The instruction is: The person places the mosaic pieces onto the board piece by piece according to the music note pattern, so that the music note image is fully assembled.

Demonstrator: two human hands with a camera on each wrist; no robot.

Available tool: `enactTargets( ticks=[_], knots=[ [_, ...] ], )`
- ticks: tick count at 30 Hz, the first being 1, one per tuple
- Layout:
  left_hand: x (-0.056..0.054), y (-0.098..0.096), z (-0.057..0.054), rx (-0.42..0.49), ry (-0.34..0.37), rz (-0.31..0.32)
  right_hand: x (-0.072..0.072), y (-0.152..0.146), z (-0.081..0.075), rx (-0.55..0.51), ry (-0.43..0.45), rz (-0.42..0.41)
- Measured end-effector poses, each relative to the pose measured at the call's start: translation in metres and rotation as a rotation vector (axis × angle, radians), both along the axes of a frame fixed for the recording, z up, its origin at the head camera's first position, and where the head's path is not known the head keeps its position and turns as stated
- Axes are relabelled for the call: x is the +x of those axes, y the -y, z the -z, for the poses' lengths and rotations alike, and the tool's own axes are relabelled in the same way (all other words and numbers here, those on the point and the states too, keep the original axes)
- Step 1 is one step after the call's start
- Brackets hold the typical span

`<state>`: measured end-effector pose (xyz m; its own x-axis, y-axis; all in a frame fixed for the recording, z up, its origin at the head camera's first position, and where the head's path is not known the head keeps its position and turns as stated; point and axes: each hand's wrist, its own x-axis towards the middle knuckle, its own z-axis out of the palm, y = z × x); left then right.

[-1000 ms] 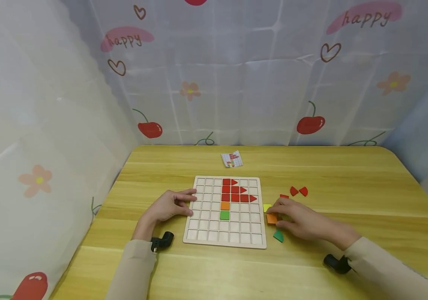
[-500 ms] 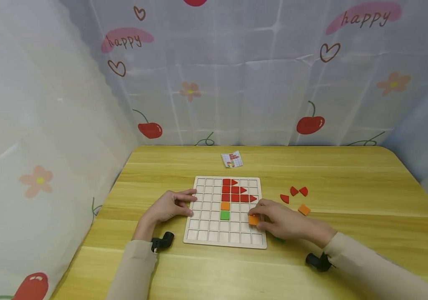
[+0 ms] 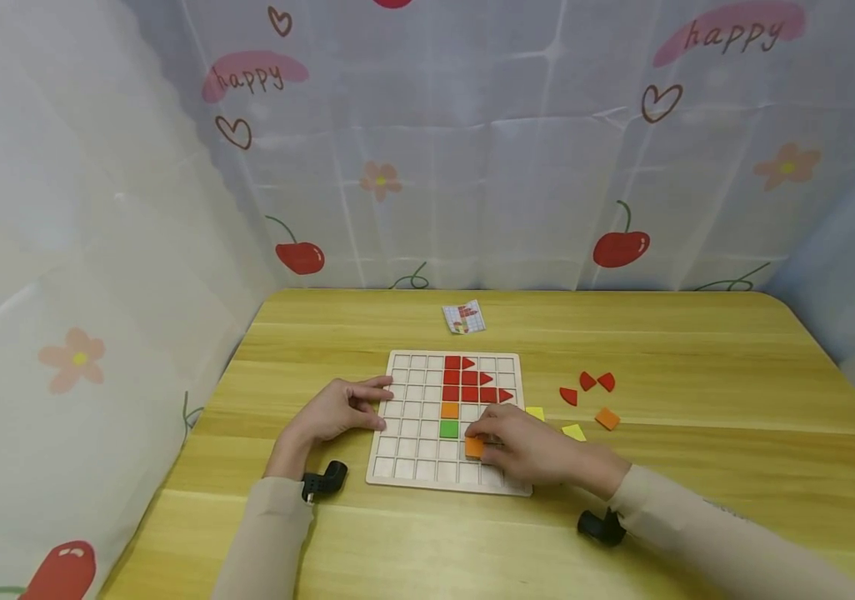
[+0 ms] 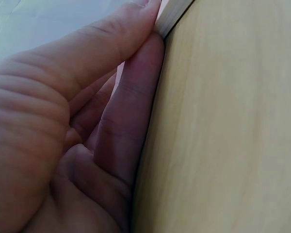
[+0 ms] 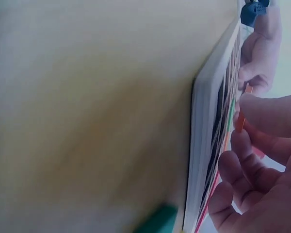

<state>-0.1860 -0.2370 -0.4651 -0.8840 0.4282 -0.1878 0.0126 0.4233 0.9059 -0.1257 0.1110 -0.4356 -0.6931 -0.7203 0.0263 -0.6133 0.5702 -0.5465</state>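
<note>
The pale wooden grid board [image 3: 408,454] lies on the table in the head view. Red squares [image 3: 470,393] and red triangles [image 3: 506,396] fill part of its upper right, with an orange square [image 3: 449,410] and a green square [image 3: 448,429] below. My left hand [image 3: 333,410] rests at the board's left edge, thumb and fingertips spread along the rim. In the left wrist view its thumb and a finger meet the board's edge [image 4: 172,17]. Over the lower right cells, my right hand [image 3: 536,446] pinches an orange square tile [image 3: 475,447] between thumb and finger.
Right of the board lie red quarter-round pieces [image 3: 606,382], an orange square [image 3: 607,418] and yellow pieces [image 3: 573,432]. A green piece [image 5: 157,219] shows in the right wrist view. Behind the board sits a small pattern card [image 3: 464,317]. A printed curtain [image 3: 472,192] hangs beyond the table.
My right hand has picked up an orange square tile beside the board and carried it left over the grid. The left hand has stayed at the board's edge.
</note>
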Motion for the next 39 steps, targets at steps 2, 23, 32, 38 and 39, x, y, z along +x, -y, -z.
enactTargets(
  ticks=[2,23,32,38,39],
  knots=[
    [-0.001,0.0,-0.001,0.003,0.002,0.002,0.0,0.005,0.001,0.003,-0.028,-0.007],
    [-0.001,0.0,0.002,-0.007,-0.009,0.008,-0.001,0.039,0.004,0.093,-0.194,-0.012],
    [0.0,0.0,-0.001,-0.01,0.002,0.0,0.0,0.03,-0.006,0.053,-0.163,-0.033],
    [0.002,-0.001,-0.004,-0.012,0.008,-0.007,0.002,0.014,-0.009,0.029,-0.127,-0.011],
    [0.002,-0.001,-0.004,-0.013,0.009,-0.009,0.003,0.011,-0.01,0.029,-0.12,-0.001]
  ],
)
